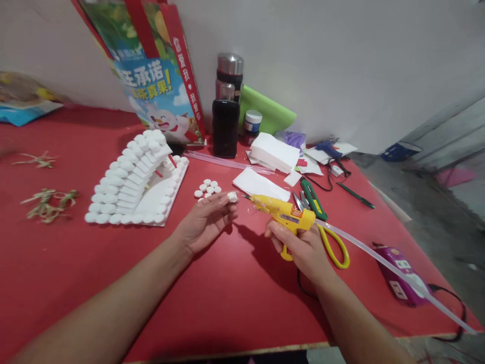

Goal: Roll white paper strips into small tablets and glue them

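Between the fingertips of my left hand [208,220] is a small white piece [232,197]. My right hand [297,245] is wrapped round the handle of a yellow glue gun [278,210], whose tip points left, close to the white piece. A long clear glue stick [371,253] sticks out of the gun's back. Several round white pieces [207,188] lie on the red table just beyond my left hand. Farther left stands a white model [131,184] with a curved flight of steps, edged with rounded white pieces.
On the red table [212,308], a phone [225,129] stands before a flask [230,65] and a large bag [159,76]. White sheets [275,151], a green cutter [313,198] and yellow-handled scissors [339,247] lie beyond my right hand. A purple power strip [403,275] is at the right.
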